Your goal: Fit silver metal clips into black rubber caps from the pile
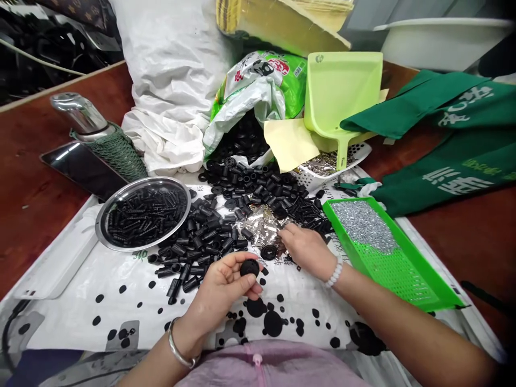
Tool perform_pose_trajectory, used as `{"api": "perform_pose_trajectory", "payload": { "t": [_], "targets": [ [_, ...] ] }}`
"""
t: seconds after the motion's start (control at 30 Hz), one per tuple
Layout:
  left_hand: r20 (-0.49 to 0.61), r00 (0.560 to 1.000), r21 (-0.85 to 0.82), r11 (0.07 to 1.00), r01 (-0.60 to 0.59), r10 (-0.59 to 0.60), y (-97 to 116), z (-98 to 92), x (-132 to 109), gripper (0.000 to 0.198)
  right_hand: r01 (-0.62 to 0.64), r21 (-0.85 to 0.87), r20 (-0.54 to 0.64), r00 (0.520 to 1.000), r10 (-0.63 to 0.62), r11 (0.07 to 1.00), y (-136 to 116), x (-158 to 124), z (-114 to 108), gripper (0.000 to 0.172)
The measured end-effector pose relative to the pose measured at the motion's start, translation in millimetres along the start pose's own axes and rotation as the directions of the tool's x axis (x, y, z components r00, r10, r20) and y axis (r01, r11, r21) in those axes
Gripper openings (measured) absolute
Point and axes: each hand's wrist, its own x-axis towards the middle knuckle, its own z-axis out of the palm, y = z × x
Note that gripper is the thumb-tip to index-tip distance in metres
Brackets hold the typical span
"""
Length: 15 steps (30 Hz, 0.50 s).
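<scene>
Between its thumb and fingers, my left hand (226, 279) grips a small round black plastic cap (250, 267), held above the white sheet. My right hand (308, 250) reaches to the edge of a heap of shiny metal pieces (258, 226). Its fingers are pressed together there, and whatever is in them is hidden. A black ring-shaped part (269, 252) lies just left of the right hand. Loose black plastic sleeves (193, 236) spread from the heap toward the left, and black ribbed pieces (310, 212) lie beyond the right hand.
At left stands a steel dish (98, 228) of black ribbed pieces. A green tray (403, 282) on the right holds small silvery bits. Behind are a spilling bag (250, 102), a lime dustpan (342, 91) over a white basket (310, 183), and a netted flask (121, 153).
</scene>
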Motion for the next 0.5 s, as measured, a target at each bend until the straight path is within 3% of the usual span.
{"api": "perform_pose_trajectory", "payload": {
  "t": [0.2,0.3,0.4,0.5],
  "targets": [
    [0.028,0.998,-0.139,0.988,0.067,-0.063,0.3,-0.9,1.7,0.044,0.035,0.086,-0.108,0.994,-0.025,0.996,11.7,-17.9,-22.2,0.021],
    [0.045,0.996,-0.154,0.984,0.084,-0.078,-1.4,1.9,4.1,0.044,0.07,0.307,-0.204,0.979,-0.006,0.949,8.8,-28.8,-30.9,0.019],
    [0.05,0.995,-0.152,0.984,0.088,-0.081,-2.3,5.8,5.7,0.043,0.085,0.642,-0.199,0.978,0.058,0.762,-4.9,-37.1,-33.5,0.016],
    [0.038,0.997,-0.143,0.987,0.071,-0.066,-2.2,9.4,5.9,0.043,0.087,0.809,-0.132,0.991,0.035,0.582,-21.2,-41.1,-31.3,0.015]
  ]
}}
